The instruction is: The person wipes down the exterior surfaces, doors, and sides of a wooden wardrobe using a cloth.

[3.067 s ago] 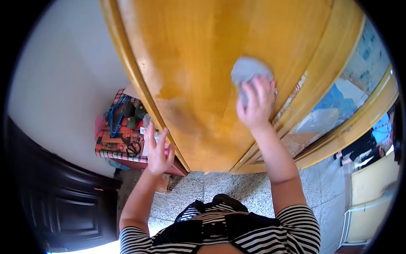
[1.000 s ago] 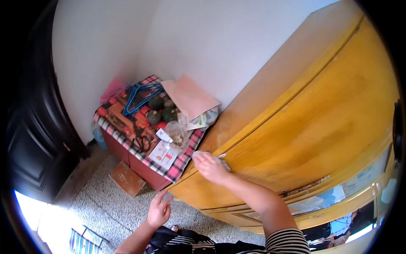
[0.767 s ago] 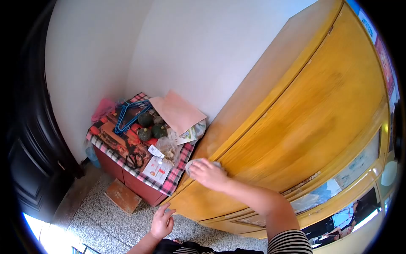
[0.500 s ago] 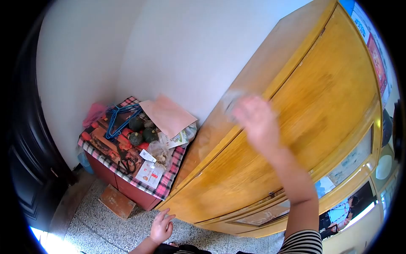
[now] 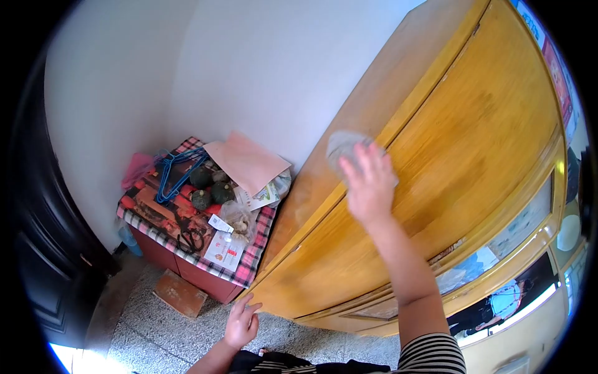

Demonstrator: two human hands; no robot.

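My right hand (image 5: 370,187) presses a grey cloth (image 5: 350,144) against the tall yellow wooden wardrobe (image 5: 461,143). The cloth lies over the front corner edge, partly on the side panel and partly on the door. My fingers are spread on top of it, and part of the cloth is hidden under the hand. Lower down, my left hand (image 5: 240,325) hangs in the air near the wardrobe's bottom corner. Its fingers are apart and it holds nothing.
Left of the wardrobe stands a low red cabinet (image 5: 205,275) with a plaid cloth. On it lie blue hangers (image 5: 167,177), dark green squashes (image 5: 222,192), a pink sheet (image 5: 249,163) and papers. A brick-like slab (image 5: 180,294) rests on the speckled floor. A dark door (image 5: 47,262) is far left.
My right hand has shifted slightly left and down along the wardrobe edge with the cloth, which now shows clearly. The left hand is slightly higher in view, and the view has shifted a little.
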